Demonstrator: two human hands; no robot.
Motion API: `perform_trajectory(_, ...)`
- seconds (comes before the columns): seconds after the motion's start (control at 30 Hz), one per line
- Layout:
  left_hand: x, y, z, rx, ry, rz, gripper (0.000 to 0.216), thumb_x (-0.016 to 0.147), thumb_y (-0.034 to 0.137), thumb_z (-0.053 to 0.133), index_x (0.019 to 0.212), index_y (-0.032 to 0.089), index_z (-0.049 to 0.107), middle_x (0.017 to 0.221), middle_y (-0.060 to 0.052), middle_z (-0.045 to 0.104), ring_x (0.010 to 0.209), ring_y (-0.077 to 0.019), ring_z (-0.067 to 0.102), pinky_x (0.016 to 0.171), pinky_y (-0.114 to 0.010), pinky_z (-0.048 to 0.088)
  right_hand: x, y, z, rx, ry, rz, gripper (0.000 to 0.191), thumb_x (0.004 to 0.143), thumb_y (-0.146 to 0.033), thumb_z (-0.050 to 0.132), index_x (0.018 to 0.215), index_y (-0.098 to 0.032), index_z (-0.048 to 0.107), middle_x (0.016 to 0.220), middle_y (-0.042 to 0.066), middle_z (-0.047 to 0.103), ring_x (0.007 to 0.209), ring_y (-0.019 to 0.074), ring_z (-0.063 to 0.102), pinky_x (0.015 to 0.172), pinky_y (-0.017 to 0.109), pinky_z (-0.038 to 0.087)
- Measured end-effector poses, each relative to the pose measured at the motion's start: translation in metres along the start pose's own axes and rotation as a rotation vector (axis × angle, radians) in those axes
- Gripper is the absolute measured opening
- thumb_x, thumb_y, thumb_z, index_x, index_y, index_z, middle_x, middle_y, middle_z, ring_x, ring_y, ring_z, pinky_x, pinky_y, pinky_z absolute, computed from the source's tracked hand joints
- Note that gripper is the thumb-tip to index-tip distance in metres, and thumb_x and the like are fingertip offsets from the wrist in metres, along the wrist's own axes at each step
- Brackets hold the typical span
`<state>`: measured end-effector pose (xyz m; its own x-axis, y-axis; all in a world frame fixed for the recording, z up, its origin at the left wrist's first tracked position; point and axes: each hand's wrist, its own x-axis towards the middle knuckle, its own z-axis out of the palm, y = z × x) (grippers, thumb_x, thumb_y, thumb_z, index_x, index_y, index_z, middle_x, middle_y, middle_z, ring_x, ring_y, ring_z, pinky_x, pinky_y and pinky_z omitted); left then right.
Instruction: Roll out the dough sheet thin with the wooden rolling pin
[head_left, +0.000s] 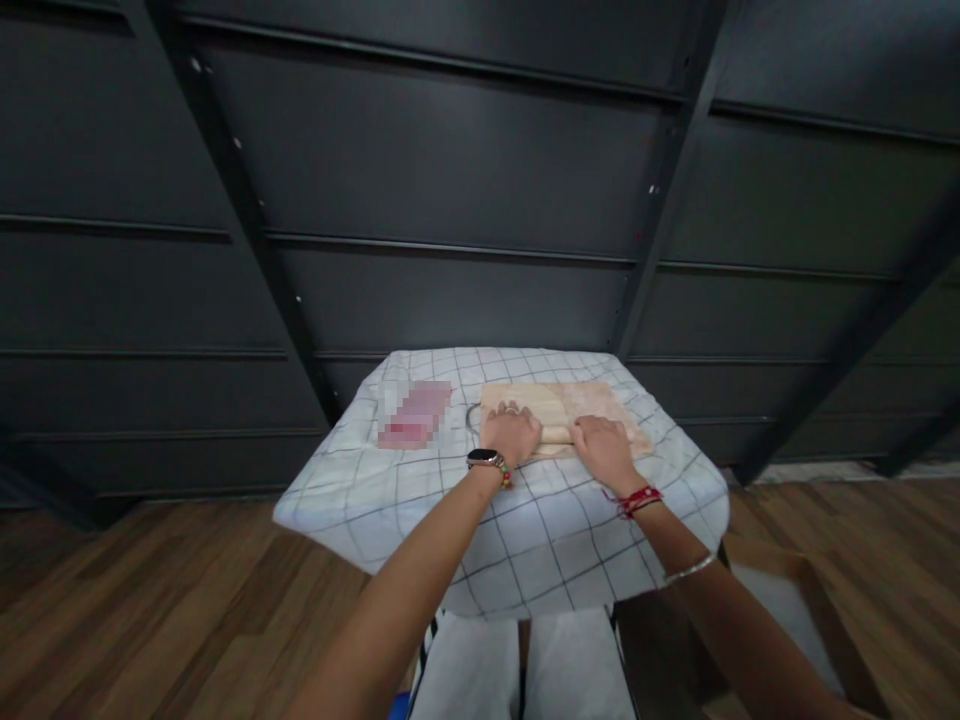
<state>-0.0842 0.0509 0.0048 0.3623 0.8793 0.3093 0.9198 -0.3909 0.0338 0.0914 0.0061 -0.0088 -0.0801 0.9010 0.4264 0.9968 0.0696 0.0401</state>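
A wooden board (592, 398) lies on a small table covered with a white checked cloth (525, 540). A pale sheet of dough (529, 400) is spread on the board. Across its near side lies a pale rolling pin (556, 435). My left hand (511, 432) presses on the pin's left end, fingers curled over it, with a watch and bead band at the wrist. My right hand (602, 447) covers the pin's right end the same way, with red thread and a thin bangle on that arm.
A pink blurred packet (415, 413) lies on the cloth left of the board. A small metal ring (472, 416) shows at the board's left edge. Dark metal panels and slanted beams (247, 220) stand right behind the table. Wooden floor (150, 600) surrounds it.
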Motion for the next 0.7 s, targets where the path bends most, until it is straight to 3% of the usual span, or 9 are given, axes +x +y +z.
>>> perform_trajectory(0.3,-0.031,0.005,-0.016,-0.015,-0.018,0.082,0.036,0.096,0.024,0.034,0.111,0.01,0.062,0.128,-0.015,0.057,0.122,-0.0278,0.048,0.098,-0.039,0.037,-0.031,0.001,0.011,-0.009,0.176,-0.076,0.03,0.097,-0.035,0.04,0.105,-0.015,0.061,0.097,0.01,0.065,0.095,0.0238,0.053,0.087,0.037,0.029)
perform_trajectory(0.7,-0.048,0.009,-0.005,-0.048,0.031,0.036,0.047,0.097,0.029,0.031,0.137,0.012,0.047,0.146,-0.013,0.042,0.139,-0.0308,0.028,0.111,-0.044,0.024,-0.036,0.005,0.005,0.078,0.021,-0.049,0.036,0.096,-0.036,0.041,0.12,-0.015,0.059,0.117,0.012,0.063,0.109,0.0266,0.051,0.096,0.038,0.028)
